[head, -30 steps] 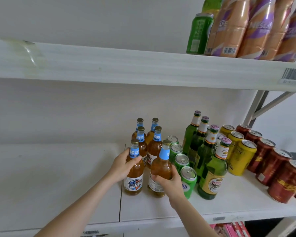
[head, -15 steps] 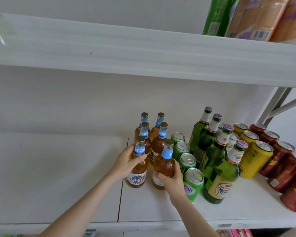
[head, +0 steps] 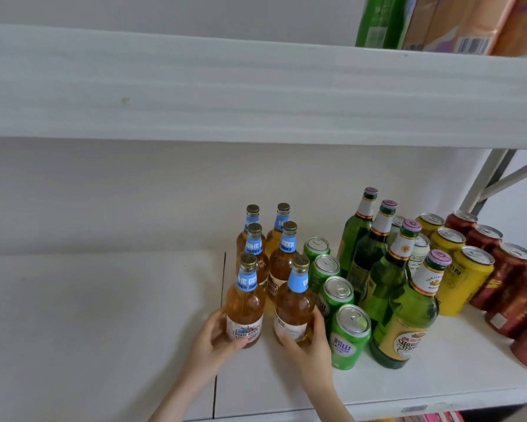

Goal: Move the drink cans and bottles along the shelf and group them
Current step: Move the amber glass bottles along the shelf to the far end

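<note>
Several amber beer bottles with blue neck labels stand in two rows on the white shelf (head: 104, 315). My left hand (head: 213, 342) wraps the base of the front left amber bottle (head: 245, 306). My right hand (head: 309, 342) grips the base of the front right amber bottle (head: 294, 306). Both bottles stand upright on the shelf. To their right runs a row of green cans (head: 349, 336), then green glass bottles (head: 405, 324), yellow cans (head: 463, 278) and dark red cans (head: 512, 284).
The shelf's left part is bare, with a dark seam (head: 219, 330) between two boards just left of the bottles. An upper shelf (head: 256, 86) overhangs close above, carrying a green can and tan bottles at top right. A grey metal bracket (head: 487, 181) stands at the right.
Both hands have slid from the bottles' shoulders down to their bases. The camera has tilted and moved closer, so the bottles sit lower and larger in view.
</note>
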### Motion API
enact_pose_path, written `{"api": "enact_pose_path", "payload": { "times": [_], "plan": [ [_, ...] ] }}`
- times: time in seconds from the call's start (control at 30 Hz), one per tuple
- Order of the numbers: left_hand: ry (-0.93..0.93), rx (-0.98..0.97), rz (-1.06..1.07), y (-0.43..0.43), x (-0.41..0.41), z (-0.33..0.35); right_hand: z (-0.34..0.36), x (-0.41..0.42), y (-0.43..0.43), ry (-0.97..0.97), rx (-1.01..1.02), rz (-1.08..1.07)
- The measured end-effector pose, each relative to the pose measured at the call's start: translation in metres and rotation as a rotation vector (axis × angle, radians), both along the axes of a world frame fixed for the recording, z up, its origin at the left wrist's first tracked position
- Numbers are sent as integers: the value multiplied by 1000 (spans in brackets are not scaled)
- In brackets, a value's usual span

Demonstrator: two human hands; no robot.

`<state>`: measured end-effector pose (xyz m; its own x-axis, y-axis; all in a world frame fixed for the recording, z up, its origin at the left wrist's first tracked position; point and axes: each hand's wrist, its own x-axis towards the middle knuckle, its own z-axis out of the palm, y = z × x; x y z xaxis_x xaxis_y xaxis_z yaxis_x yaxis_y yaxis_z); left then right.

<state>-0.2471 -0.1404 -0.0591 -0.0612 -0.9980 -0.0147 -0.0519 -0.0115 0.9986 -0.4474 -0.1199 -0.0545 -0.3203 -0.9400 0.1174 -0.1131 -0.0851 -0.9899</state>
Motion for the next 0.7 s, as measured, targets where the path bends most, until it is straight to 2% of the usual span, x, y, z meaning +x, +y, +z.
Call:
{"api": "enact_pose_path", "payload": {
  "times": [0.23,0.4,0.7],
  "plan": [
    [-71,-9,49,-7,-6,-17,-2,5,-7,-83,0,-53],
    [-227,-33,86,-7,-11,-18,-8,4,-15,-69,0,-20],
    [-325,-138,130,-9,-19,-20,-11,2,-23,-46,44,16]
  ]
}}
